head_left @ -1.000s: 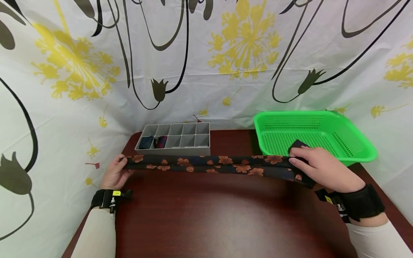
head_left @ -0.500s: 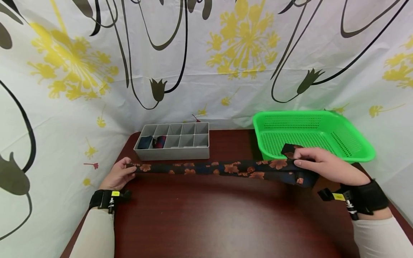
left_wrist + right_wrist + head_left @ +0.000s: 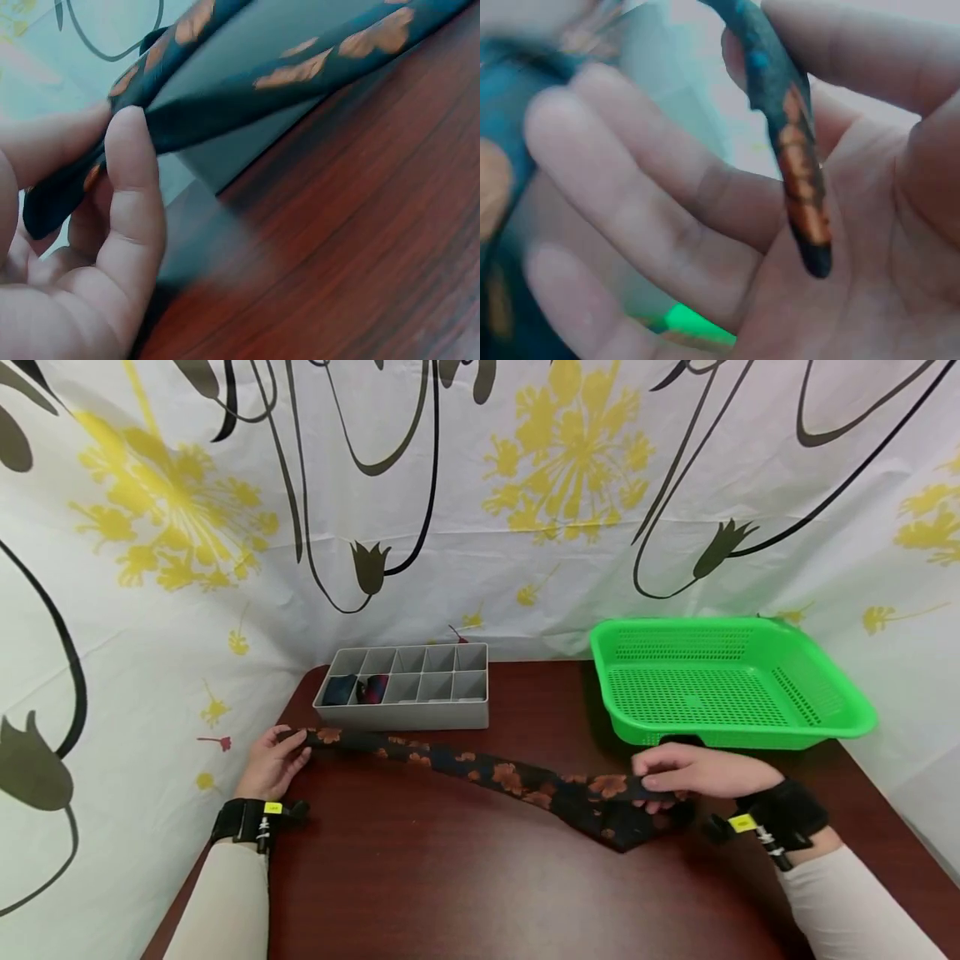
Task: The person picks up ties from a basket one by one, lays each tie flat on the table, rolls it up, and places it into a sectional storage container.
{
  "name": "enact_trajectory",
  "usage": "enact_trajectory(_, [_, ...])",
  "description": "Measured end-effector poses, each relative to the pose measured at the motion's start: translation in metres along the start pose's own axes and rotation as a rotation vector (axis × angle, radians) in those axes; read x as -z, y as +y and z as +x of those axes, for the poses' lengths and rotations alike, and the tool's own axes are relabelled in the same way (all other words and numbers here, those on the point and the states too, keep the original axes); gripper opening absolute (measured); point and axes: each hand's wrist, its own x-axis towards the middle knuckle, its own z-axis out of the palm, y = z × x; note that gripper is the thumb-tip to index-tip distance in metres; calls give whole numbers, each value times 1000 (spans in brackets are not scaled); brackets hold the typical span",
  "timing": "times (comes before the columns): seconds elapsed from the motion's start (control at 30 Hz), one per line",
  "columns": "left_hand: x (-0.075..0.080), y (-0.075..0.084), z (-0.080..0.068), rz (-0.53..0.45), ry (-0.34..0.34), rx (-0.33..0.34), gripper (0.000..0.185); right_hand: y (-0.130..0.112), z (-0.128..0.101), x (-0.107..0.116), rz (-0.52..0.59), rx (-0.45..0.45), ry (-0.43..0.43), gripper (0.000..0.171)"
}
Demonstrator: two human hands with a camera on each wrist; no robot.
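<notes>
A dark necktie [image 3: 508,777] with orange-brown flowers stretches between my two hands above the table, sloping down to the right. My left hand [image 3: 272,766] pinches its folded left end between thumb and fingers. In the left wrist view, two layers of the necktie [image 3: 217,114] spread away from the thumb tip. At the other end, my right hand [image 3: 705,772] pinches the necktie, with a wide pointed tip hanging below the fingers. In the right wrist view, a narrow folded part of the necktie [image 3: 799,169] passes from thumb and index finger toward the palm, and the other fingers are extended.
A grey divided box [image 3: 412,719] stands at the back left of the brown table [image 3: 450,885]. Two of its front compartments hold folded dark cloth pieces [image 3: 340,690]. At the back right sits a green perforated basket [image 3: 832,724]. A patterned curtain [image 3: 465,560] hangs behind.
My right hand has moved left and down, away from over the basket's front rim. The necktie has gone from level to sloping, and its wide tip now hangs lower. My left hand barely moved.
</notes>
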Motion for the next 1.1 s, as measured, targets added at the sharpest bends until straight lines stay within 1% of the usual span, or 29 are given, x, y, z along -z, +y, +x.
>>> enact_trajectory(0.07, [0, 2, -1, -21, 16, -5, 14, 4, 10, -8, -99, -52, 4, 19])
enact_trajectory(0.13, [0, 3, -2, -39, -1, 1, 14, 8, 14, -12, -182, -97, 23, 21])
enact_trajectory(0.17, [1, 3, -2, -50, -15, 3, 14, 9, 14, -13, -214, -103, 38, 21])
enact_trajectory(0.23, [2, 2, -1, -54, -39, 11, 14, 10, 12, -13, -231, -120, 54, 20])
enact_trajectory(0.33, [5, 0, 1, -1, -73, 21, 12, 11, 5, -10, -201, -126, 44, 20])
enact_trajectory(0.47, [7, -2, 3, 118, -113, 0, 19, 15, -6, -8, -107, -113, -32, 23])
enact_trajectory(0.53, [7, -2, 3, 131, -121, -19, 25, 18, -11, -10, -59, -103, -65, 23])
enact_trajectory(0.6, [8, -2, 3, 131, -110, -38, 28, 20, -14, -13, -32, -105, -83, 24])
enact_trajectory(0.63, [7, -2, 3, 132, -104, -44, 29, 20, -16, -15, -41, -107, -83, 26])
enact_trajectory(0.67, [7, -1, 3, 136, -95, -49, 30, 20, -17, -17, -74, -104, -73, 26])
enact_trajectory(0.7, [7, -1, 3, 138, -87, -51, 30, 19, -19, -19, -79, -125, -61, 26])
enact_trajectory(0.83, [8, -1, 3, 187, -74, -34, 29, 14, -17, -22, -316, -193, 79, 27])
enact_trajectory(0.9, [9, -1, 2, 180, -104, -26, 30, 17, -16, -21, -383, -224, 157, 28])
enact_trajectory(0.93, [9, -1, 1, 169, -120, -18, 31, 20, -16, -20, -429, -224, 201, 29])
enact_trajectory(1.0, [9, -1, 1, 122, -165, -15, 32, 29, -16, -18, -444, -196, 275, 32])
enact_trajectory(1.03, [9, -1, 1, 101, -192, -10, 33, 32, -17, -16, -429, -173, 308, 34])
enact_trajectory(1.1, [8, 0, 3, 52, -237, 1, 34, 35, -20, -14, -351, -101, 348, 35])
